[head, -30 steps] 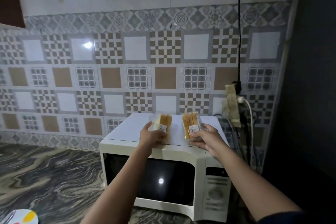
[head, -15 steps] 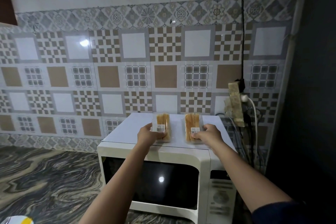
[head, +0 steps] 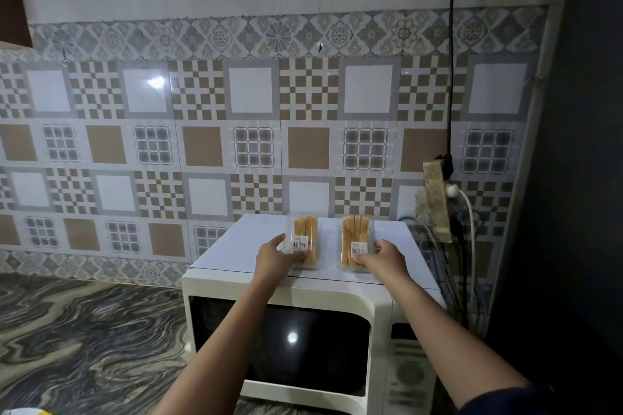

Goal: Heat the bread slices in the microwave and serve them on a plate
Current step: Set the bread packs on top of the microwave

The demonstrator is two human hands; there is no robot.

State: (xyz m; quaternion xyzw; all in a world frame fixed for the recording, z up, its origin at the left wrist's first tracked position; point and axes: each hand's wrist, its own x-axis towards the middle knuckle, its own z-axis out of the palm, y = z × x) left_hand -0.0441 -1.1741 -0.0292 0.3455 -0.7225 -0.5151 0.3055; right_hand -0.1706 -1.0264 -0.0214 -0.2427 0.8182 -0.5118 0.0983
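Two clear plastic packs of bread slices lie flat on top of a white microwave [head: 236, 246]. The left bread pack [head: 303, 234] is gripped at its near end by my left hand [head: 273, 256]. The right bread pack [head: 355, 239] is gripped at its near end by my right hand [head: 384, 258]. Each pack carries a small white barcode label. The microwave door [head: 303, 340] is dark glass and shut. No plate is clearly visible.
A patterned tile wall stands behind the microwave. A power strip [head: 436, 202] with plugs and hanging cables sits right of the microwave, beside a dark wall [head: 580, 178]. A dark marbled counter [head: 84, 340] stretches to the left. A white and yellow object [head: 30, 411] peeks in at bottom left.
Both packs were tilted up off the microwave a second ago; they now lie flat on its top, with both hands still on their near ends.
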